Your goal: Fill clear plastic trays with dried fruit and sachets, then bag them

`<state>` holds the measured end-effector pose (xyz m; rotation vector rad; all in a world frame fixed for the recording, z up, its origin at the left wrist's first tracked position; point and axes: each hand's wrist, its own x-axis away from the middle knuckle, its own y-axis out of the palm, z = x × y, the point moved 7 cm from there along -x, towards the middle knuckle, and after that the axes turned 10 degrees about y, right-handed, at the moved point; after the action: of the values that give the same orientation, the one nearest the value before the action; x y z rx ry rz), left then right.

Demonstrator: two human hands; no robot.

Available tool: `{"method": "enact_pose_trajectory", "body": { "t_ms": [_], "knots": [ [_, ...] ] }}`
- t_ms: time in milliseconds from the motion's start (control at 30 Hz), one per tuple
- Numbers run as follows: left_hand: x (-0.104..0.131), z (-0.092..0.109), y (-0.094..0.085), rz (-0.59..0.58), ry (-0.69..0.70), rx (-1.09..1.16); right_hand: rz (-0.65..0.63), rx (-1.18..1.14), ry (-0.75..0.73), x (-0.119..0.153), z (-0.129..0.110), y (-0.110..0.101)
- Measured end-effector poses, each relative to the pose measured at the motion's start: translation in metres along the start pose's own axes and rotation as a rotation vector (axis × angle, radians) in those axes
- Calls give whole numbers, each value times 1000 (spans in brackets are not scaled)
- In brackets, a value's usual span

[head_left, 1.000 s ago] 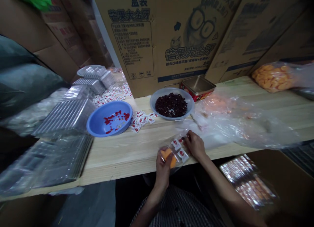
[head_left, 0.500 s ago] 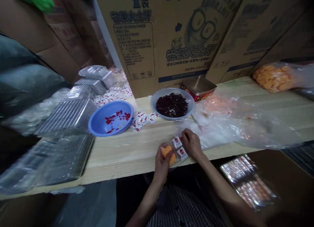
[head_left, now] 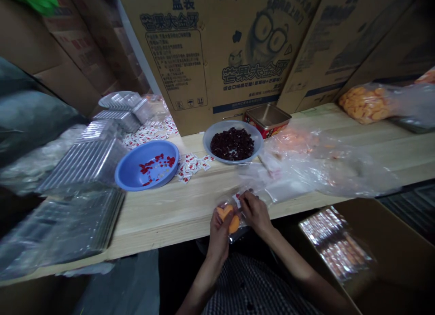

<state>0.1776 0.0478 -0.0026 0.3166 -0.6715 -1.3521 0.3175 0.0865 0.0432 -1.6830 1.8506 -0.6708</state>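
My left hand (head_left: 219,228) is closed on the left part of a clear plastic tray (head_left: 235,237) with orange pieces (head_left: 227,213) in it, at the table's front edge. My right hand (head_left: 254,211) is over the tray's right part, its fingers pinched by a small white packet (head_left: 237,200) with red print. Dark pieces show just behind those fingertips. Whether the fingers grip the packet or something else is hidden. Behind the hands stand a blue bowl (head_left: 126,173) with a few red pieces and a pale bowl (head_left: 260,148) of dark red pieces. Small packets (head_left: 190,167) lie between the bowls.
Stacked clear trays (head_left: 84,165) fill the left side. A red tin (head_left: 268,120) stands behind the pale bowl. Plastic bags (head_left: 333,170) spread to the right, with a bag of orange pieces (head_left: 367,103) beyond. Below right, a carton (head_left: 394,242) holds filled packs (head_left: 336,244).
The view has shifted slightly. My right hand has moved closer to my left and now covers more of the tray and its packets. My left hand keeps its hold on the tray.
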Motion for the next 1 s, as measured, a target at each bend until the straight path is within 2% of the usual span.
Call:
{"method": "enact_pose_trajectory", "body": {
  "t_ms": [200, 367, 500, 567, 667, 733, 800, 867, 1000],
  "knots": [
    [8, -6, -19, 130, 34, -11, -73, -1, -34, 14, -11, 20],
    [15, -10, -10, 29, 79, -92, -97, -83, -22, 10, -33, 39],
    [3, -1, -20, 91, 139, -65, -196, -164, -45, 8, -58, 62],
    [-4, 6, -28, 104, 104, -35, -243, -192, -61, 6, -63, 71],
    [-5, 19, -33, -32, -38, -14, -263, -202, -20, 0, -57, 75],
    [3, 24, -38, -157, -152, -78, -268, -196, 10, -3, -53, 75],
    [10, 25, -48, -209, -213, -182, -303, -195, 7, 1, -55, 78],
    [11, 24, -61, -166, -169, -283, -364, -215, -8, 12, -64, 85],
    [2, 30, -78, -26, 116, -477, -424, -294, -23, 37, -82, 102]
  ]
}}
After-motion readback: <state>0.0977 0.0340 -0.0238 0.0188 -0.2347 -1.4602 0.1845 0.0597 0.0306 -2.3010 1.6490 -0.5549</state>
